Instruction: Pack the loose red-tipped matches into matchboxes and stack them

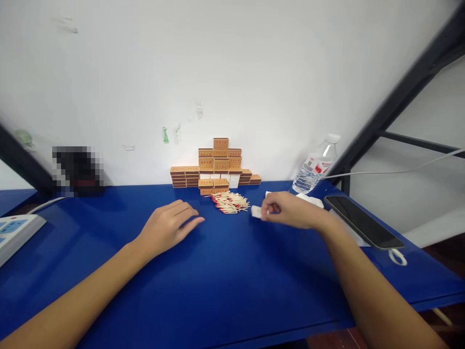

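My left hand (170, 225) lies flat on the blue table (225, 281), fingers stretched out and holding nothing. My right hand (288, 209) pinches a small white matchbox tray (256, 211) just right of a loose pile of red-tipped matches (230, 202). Behind the pile, stacked brown matchboxes (216, 167) stand against the white wall. More white trays (308, 198) lie behind my right hand, partly hidden by it.
A plastic water bottle (316, 167) leans at the back right. A black phone (363, 221) lies near the right edge, with a white cable (397, 257) beside it. A white power strip (14, 231) sits at the left edge. A black frame bar (399, 92) slants at right.
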The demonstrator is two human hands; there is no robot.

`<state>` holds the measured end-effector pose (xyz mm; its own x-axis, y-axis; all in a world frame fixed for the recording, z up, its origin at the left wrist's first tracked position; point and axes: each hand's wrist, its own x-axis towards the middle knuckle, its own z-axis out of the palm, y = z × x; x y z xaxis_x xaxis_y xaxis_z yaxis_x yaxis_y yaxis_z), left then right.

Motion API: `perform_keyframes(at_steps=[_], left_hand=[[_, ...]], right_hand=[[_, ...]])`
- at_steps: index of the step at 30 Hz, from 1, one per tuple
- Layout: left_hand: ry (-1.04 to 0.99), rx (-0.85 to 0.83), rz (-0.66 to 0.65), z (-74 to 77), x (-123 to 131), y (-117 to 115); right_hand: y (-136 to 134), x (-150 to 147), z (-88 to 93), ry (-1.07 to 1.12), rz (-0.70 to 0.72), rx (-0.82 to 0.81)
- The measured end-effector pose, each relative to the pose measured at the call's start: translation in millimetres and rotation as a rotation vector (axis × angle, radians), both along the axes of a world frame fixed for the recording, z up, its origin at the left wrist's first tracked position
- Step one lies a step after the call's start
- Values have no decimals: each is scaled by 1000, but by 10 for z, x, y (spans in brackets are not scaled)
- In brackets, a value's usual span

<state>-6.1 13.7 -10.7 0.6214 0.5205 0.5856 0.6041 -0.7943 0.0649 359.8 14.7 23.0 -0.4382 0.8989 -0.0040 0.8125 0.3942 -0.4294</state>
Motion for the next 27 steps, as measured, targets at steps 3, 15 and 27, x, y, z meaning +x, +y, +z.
perform_keyframes(at_steps=[3,15,27], left_hand=[[40,-99,-24,-31,96,-108],[41,-337,-46,-155,205,-167],[86,-276,-53,-165,185,-162]], right_hand=[[-205,-501,-49,163,188,-3],[81,-657,-262,223,130,226],[179,-622,-399,143,122,149]])
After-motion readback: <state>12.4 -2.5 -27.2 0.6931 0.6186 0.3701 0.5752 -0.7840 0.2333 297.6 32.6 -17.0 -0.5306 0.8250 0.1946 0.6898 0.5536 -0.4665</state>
